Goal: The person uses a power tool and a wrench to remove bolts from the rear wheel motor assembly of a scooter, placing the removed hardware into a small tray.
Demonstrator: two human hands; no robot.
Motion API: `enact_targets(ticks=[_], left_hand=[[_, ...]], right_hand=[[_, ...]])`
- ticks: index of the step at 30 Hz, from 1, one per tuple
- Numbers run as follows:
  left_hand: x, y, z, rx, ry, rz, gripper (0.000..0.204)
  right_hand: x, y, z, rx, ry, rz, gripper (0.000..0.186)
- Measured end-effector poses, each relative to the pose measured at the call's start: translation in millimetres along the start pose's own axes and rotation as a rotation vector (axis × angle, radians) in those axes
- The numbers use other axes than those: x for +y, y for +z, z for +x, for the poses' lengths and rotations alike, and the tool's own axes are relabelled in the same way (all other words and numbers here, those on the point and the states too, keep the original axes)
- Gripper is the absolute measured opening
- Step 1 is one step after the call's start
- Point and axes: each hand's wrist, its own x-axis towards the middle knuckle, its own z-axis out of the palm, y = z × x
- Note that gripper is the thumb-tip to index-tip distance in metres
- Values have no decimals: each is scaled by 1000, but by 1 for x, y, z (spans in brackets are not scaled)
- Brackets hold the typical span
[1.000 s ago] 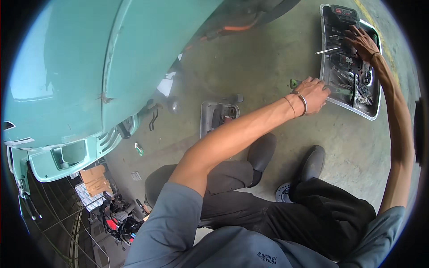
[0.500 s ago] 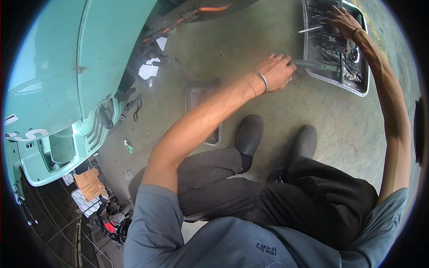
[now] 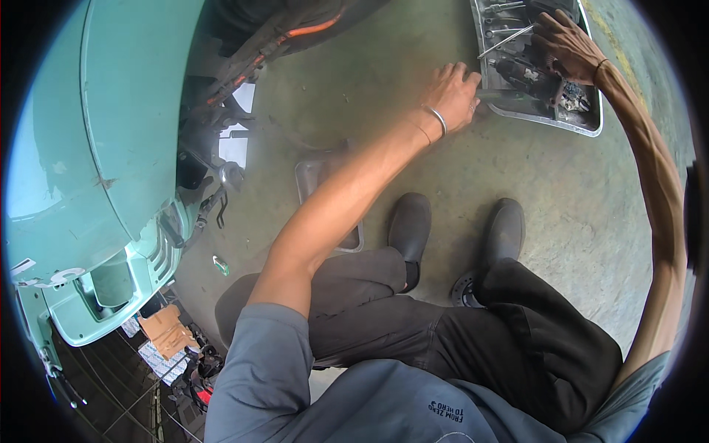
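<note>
Landmark: metal tool tray (image 3: 583, 127), shallow, rectangular, lying on the concrete floor (image 3: 413, 96) ahead of my feet.

Item 1. My left hand (image 3: 452, 90), at the tray's near-left edge. Fingers curled loosely over the rim, knuckles up, a metal bangle at the wrist. It seems to steady or drag the tray; whether it also pinches a tool I cannot tell, since the fingertips are hidden under the palm.

Item 2. My right hand (image 3: 565, 46), over the tray's far half. Fingers bent down among the tools, touching dark greasy parts; whether they have closed on one piece I cannot tell.

Item 3. Long thin steel tool (image 3: 506, 40), lying slantwise inside the tray, just left of my right hand and apart from it.

Item 4. Dark greasy parts (image 3: 528, 77), heaped in the tray's middle, between my two hands.

Item 5. Second, smaller tray (image 3: 309, 177), on the floor well left of the tool tray, partly under my left forearm.

Item 6. Teal vehicle body (image 3: 96, 148), far left of the tray, underside and orange cable showing.

Item 7. My black shoes (image 3: 410, 225), near side of the tray, soles flat.

Handling note: I judge the picking goes best with the left hand pressing the rim flat so the tray cannot skid, while the right lifts one piece straight up, clear of the loose steel tool.
</note>
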Motion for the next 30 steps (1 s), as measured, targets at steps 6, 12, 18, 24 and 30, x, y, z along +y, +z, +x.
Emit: enact_targets(ticks=[6, 12, 18, 24, 30], left_hand=[[-12, 12, 28, -127, -16, -26, 54], [21, 25, 60, -178, -71, -45, 59], [6, 45, 50, -190, -109, 83, 48], [31, 55, 58, -150, -154, -8, 43], [37, 44, 63, -138, -209, -126, 52]], right_hand=[[-49, -34, -45, 148, 318, 313, 47], [-78, -81, -155, 33, 726, 708, 46], [-163, -85, -196, 191, 1282, 1352, 61], [-222, -102, -216, 442, 1643, 1383, 37], [-257, -85, -224, 616, 1612, 1193, 29]])
